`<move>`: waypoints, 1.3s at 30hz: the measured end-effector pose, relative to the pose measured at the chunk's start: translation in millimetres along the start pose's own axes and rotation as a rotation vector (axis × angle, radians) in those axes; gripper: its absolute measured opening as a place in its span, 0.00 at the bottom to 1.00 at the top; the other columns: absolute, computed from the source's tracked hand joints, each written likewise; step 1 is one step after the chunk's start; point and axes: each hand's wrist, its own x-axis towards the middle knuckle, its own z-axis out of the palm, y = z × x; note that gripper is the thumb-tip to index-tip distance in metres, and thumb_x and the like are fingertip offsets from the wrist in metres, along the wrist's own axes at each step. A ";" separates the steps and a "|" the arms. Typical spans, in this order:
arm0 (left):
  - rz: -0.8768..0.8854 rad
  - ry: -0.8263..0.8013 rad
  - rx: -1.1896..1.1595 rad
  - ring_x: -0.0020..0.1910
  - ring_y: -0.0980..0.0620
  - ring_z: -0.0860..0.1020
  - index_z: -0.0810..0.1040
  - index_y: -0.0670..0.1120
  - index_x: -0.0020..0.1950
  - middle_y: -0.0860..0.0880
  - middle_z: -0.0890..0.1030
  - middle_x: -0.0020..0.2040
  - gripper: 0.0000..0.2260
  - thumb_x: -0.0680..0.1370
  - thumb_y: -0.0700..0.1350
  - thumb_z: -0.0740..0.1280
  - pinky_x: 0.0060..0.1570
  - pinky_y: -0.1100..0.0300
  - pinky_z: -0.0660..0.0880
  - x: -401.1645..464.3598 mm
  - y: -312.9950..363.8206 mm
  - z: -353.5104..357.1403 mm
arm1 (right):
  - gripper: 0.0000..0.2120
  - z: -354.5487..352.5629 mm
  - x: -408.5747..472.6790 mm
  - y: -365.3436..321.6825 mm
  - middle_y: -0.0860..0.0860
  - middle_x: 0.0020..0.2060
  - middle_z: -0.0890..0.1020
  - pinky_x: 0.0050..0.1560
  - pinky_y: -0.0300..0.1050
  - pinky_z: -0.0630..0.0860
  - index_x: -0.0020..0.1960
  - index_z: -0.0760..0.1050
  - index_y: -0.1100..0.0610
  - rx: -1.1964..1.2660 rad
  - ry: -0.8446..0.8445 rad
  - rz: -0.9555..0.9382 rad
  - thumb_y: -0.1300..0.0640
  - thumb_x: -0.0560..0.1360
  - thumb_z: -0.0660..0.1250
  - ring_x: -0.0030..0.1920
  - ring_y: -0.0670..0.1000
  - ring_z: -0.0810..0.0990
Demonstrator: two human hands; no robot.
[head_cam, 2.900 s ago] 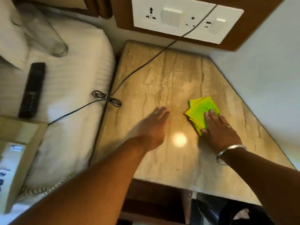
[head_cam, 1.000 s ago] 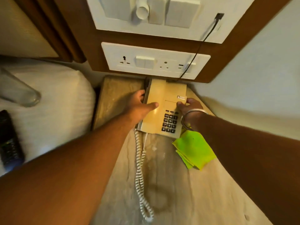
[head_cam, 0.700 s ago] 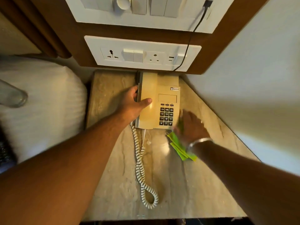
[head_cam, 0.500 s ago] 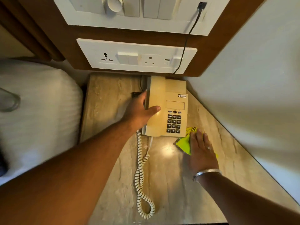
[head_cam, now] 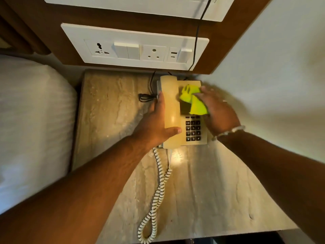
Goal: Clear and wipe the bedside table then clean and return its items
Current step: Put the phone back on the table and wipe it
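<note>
Centre of frame: glossy beige plastic telephone [head_cam: 182, 120] with dark keypad, standing on the veined, polished stone bedside table [head_cam: 112, 110]; its ribbed coiled cord [head_cam: 158, 194] trails toward the lower edge. Left hand [head_cam: 154, 124] curls around the smooth handset, thumb across it. Right hand [head_cam: 218, 111], fingers loosely spread, presses a folded lime cloth [head_cam: 195, 101] onto the telephone's upper face.

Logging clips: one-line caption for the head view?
Left hand steadies beige corded telephone on marble bedside table; right hand wipes it with yellow-green cloth.
</note>
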 end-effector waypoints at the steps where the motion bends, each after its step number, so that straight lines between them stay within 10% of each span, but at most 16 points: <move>1: 0.000 -0.011 0.013 0.76 0.43 0.64 0.32 0.57 0.79 0.49 0.48 0.83 0.57 0.71 0.60 0.76 0.70 0.46 0.70 -0.1 -0.6 1.7 | 0.29 7.6 16.4 -2.4 0.53 0.75 0.62 0.71 0.58 0.61 0.72 0.61 0.47 -0.055 -0.097 0.008 0.63 0.74 0.62 0.74 0.57 0.59; 9: -0.006 -0.003 0.021 0.78 0.43 0.62 0.30 0.57 0.79 0.49 0.45 0.83 0.56 0.72 0.59 0.75 0.72 0.46 0.68 2.0 -4.3 8.9 | 0.20 22.0 87.5 -20.0 0.60 0.65 0.73 0.60 0.55 0.73 0.67 0.67 0.58 -0.276 -0.069 0.079 0.64 0.75 0.60 0.63 0.62 0.73; 12: -0.015 -0.008 0.025 0.77 0.43 0.64 0.31 0.57 0.79 0.49 0.46 0.83 0.57 0.71 0.60 0.75 0.71 0.45 0.69 2.0 -3.1 5.6 | 0.34 23.2 25.0 -18.2 0.57 0.74 0.62 0.69 0.58 0.64 0.73 0.61 0.59 -0.227 -0.125 -0.097 0.74 0.70 0.62 0.73 0.61 0.60; 18: -0.007 -0.047 0.045 0.75 0.41 0.67 0.30 0.57 0.78 0.48 0.48 0.83 0.57 0.71 0.60 0.75 0.69 0.42 0.72 1.3 -3.2 0.9 | 0.28 21.3 -101.8 -3.9 0.63 0.62 0.76 0.50 0.68 0.77 0.62 0.76 0.64 -0.159 -0.249 -0.281 0.72 0.63 0.75 0.61 0.70 0.73; 24: 0.008 -0.027 0.119 0.75 0.41 0.67 0.29 0.61 0.76 0.48 0.52 0.83 0.57 0.69 0.66 0.73 0.66 0.41 0.73 1.5 -9.4 0.8 | 0.30 8.8 9.8 -10.2 0.56 0.73 0.66 0.64 0.59 0.68 0.71 0.66 0.55 -0.163 -0.086 -0.048 0.70 0.72 0.65 0.72 0.61 0.62; 31: 0.112 -0.026 0.343 0.78 0.42 0.62 0.29 0.56 0.78 0.45 0.49 0.83 0.60 0.65 0.74 0.70 0.72 0.41 0.67 1.1 -8.5 -10.8 | 0.24 16.8 80.8 -20.0 0.58 0.64 0.75 0.60 0.53 0.72 0.67 0.70 0.53 -0.196 -0.127 0.074 0.68 0.73 0.60 0.63 0.60 0.74; 34: 0.177 -0.066 0.473 0.80 0.44 0.58 0.31 0.55 0.79 0.45 0.52 0.83 0.62 0.62 0.78 0.67 0.76 0.42 0.60 0.2 -13.9 -17.5 | 0.30 21.7 6.9 -18.3 0.56 0.71 0.68 0.67 0.56 0.66 0.69 0.69 0.56 -0.140 -0.118 -0.010 0.71 0.69 0.66 0.72 0.60 0.64; 39: 0.198 -0.023 0.590 0.80 0.44 0.56 0.33 0.56 0.79 0.44 0.54 0.82 0.61 0.60 0.83 0.59 0.76 0.42 0.55 0.3 -15.8 -18.3 | 0.18 26.7 -94.1 -13.2 0.59 0.62 0.78 0.56 0.63 0.75 0.60 0.79 0.59 -0.183 -0.129 -0.376 0.57 0.75 0.58 0.62 0.66 0.75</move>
